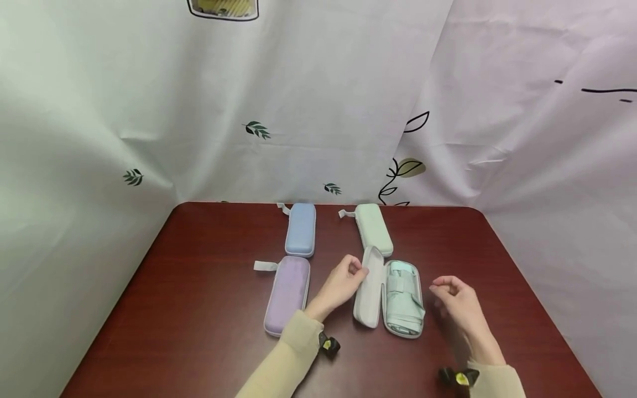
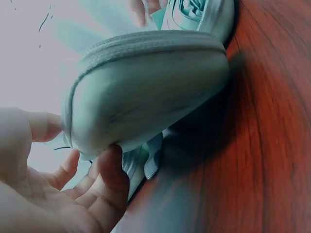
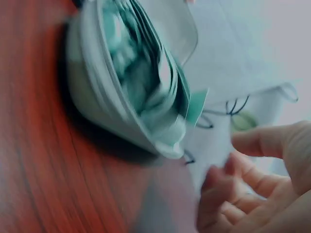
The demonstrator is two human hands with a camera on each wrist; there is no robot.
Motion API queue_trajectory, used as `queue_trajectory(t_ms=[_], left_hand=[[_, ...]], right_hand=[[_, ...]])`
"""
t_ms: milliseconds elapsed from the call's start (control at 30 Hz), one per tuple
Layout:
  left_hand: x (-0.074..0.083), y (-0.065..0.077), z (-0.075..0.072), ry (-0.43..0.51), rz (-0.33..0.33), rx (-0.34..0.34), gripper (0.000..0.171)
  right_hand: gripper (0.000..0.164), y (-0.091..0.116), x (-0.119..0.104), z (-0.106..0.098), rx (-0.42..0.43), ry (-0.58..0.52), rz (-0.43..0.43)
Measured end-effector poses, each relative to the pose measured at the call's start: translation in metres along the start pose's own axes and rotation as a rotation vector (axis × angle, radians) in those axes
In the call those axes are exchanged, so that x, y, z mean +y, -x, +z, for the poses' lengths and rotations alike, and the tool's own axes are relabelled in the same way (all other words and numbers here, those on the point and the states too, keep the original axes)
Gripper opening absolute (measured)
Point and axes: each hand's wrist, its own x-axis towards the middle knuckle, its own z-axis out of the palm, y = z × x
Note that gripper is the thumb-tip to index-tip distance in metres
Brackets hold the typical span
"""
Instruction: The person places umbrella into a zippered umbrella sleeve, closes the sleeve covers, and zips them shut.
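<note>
An unzipped pale zip case point(image 1: 369, 296) lies spread in two halves on the table. Its right half holds a folded mint-green umbrella point(image 1: 401, 298) with a strap round it. My left hand point(image 1: 342, 281) pinches the edge of the raised lid; in the left wrist view the lid's rounded outside point(image 2: 150, 92) shows between thumb and fingers. To the right of the case, my right hand point(image 1: 460, 307) hovers apart from it, fingers loosely bent and holding nothing. The right wrist view shows the umbrella's fabric folds point(image 3: 146, 77), blurred, inside the case.
Beside my left forearm lies a closed purple case point(image 1: 287, 296). A closed blue case point(image 1: 301, 228) sits behind it, and a closed light green case point(image 1: 374, 229) stands just behind the spread one. A patterned white cloth point(image 1: 318, 110) hangs behind the red-brown table point(image 1: 199, 309).
</note>
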Motion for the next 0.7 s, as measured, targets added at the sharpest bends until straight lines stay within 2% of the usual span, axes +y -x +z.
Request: queue_trajectory(t_ms=[200, 367, 533, 700], left_hand=[[-0.002, -0.004, 0.004, 0.225, -0.158, -0.071, 0.03], [-0.003, -0.007, 0.007, 0.321, -0.235, -0.162, 0.043], [-0.006, -0.008, 0.011, 0.392, -0.25, -0.227, 0.046], [-0.01, -0.008, 0.013, 0.423, -0.201, -0.252, 0.046]], right_hand=[[0.026, -0.021, 0.01, 0.003, -0.188, -0.063, 0.116], [0.02, -0.029, 0.015, 0.008, -0.208, -0.102, 0.128], [0.022, -0.032, 0.019, 0.008, -0.212, -0.094, 0.126], [0.022, -0.033, 0.021, 0.008, -0.202, -0.077, 0.135]])
